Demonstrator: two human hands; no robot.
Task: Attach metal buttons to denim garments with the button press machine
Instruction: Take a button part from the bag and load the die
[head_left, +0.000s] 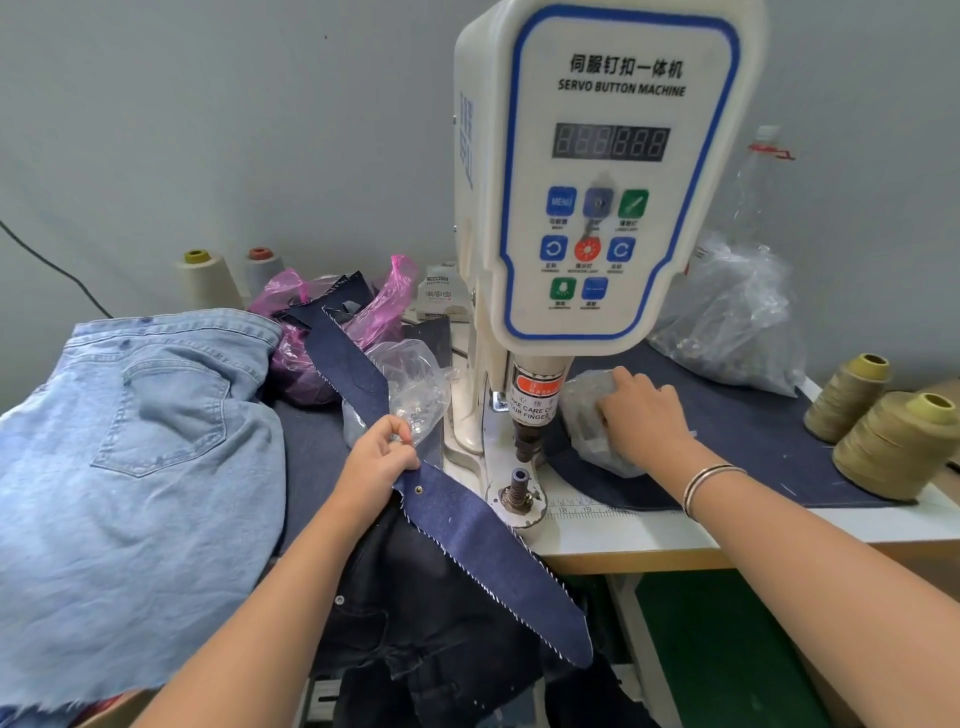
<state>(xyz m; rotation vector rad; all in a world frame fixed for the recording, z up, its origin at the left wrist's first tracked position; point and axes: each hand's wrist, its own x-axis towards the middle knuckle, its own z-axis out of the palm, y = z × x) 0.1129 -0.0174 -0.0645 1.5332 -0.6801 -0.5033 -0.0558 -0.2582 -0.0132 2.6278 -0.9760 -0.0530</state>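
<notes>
A white servo button machine (597, 171) stands at the table's middle, its press head (527, 441) above the lower die (519, 486). A long dark denim strip (467, 525) with zigzag edges runs from the back left down over the table's front edge; a metal button (418, 489) sits on it. My left hand (382, 457) pinches the strip just left of the die, beside a clear plastic bag (415, 384). My right hand (644, 415) reaches into a small clear bag (587, 410) lying right of the press head; its fingertips are hidden.
Light blue jeans (130, 467) cover the left side. A pink bag (311, 332) of denim scraps and thread cones (205, 278) sit behind. Olive thread cones (893, 441), a large clear bag (737, 322) and a bottle (758, 182) stand at right. Dark garments (426, 634) hang below.
</notes>
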